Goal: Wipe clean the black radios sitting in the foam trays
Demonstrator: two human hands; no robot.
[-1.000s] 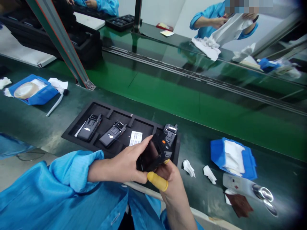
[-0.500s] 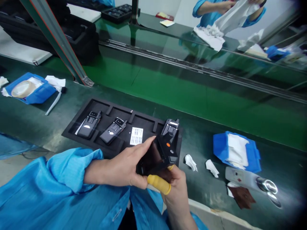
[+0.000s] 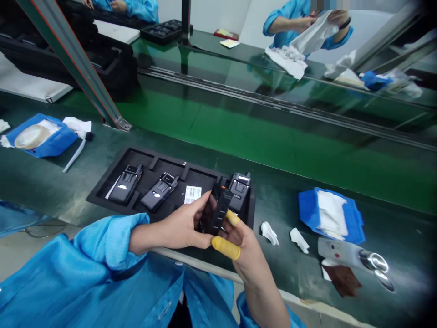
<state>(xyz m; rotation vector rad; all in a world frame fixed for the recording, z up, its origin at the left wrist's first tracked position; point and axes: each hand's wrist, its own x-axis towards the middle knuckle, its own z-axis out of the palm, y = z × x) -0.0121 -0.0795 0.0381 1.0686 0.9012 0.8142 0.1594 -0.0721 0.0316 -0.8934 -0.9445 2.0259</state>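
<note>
Between my two hands is a black handheld radio (image 3: 220,212), tilted so that its ribbed side edge faces up. My left hand (image 3: 184,225) is closed round its left side, thumb and fingers pressing on it. With yellow finger cots on the thumb and a finger, my right hand (image 3: 241,241) grips the other side. Just beyond them lies a black foam tray (image 3: 112,171). In it rest a radio (image 3: 126,184) at the left, a second radio (image 3: 160,191) beside it, and a third radio (image 3: 240,189) at the right. A white label sheet (image 3: 193,193) lies in the middle, partly behind my left hand.
Blue bins with white wipes stand at left (image 3: 58,141) and right (image 3: 355,218). Near the right one lie white scraps (image 3: 269,233), a metal-topped bottle (image 3: 341,253) and a brown cloth (image 3: 344,280). A slanted metal post (image 3: 78,68) rises at left. Across the bench, a co-worker's hands hold white cloth (image 3: 290,59).
The radio in my hands has turned from showing its top end and screen to showing its side edge. My right fingers have shifted along it. The camera view has moved slightly.
</note>
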